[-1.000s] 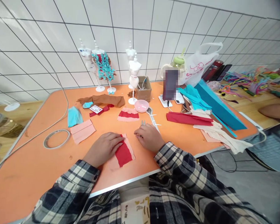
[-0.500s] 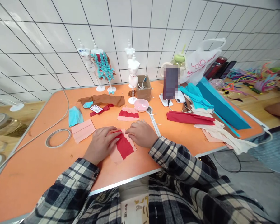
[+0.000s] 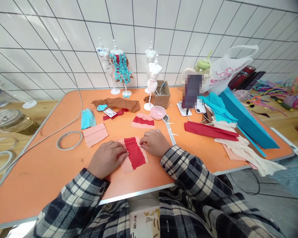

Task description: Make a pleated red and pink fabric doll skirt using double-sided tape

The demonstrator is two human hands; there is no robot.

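Note:
On the orange table [image 3: 72, 178] in front of me lies a pink fabric piece with a red strip [image 3: 136, 155] down its middle. My left hand [image 3: 108, 158] is at its left edge, thumb and fingertips closed on the cloth. At the upper right edge, my right hand [image 3: 155, 142] pinches the fabric between its fingers. The red strip has crosswise folds near the top. Just beyond the hands rests a smaller pink piece with a red band [image 3: 143, 121]. A plain pink cloth [image 3: 96, 135] lies left of my left hand.
A tape roll [image 3: 70, 140] and light-blue cloth [image 3: 88, 119] are on the left. Behind stand several white mini mannequins [image 3: 153, 74], a cardboard box [image 3: 162, 96] and a pink bowl [image 3: 158, 112]. Red cloth [image 3: 211, 130], a phone [image 3: 192, 89] and a plastic bag [image 3: 223, 74] occupy the right.
My left hand has slid from the fabric's top down to its left edge, uncovering more of the red strip. The right hand stays at the right edge. The view has shifted slightly left.

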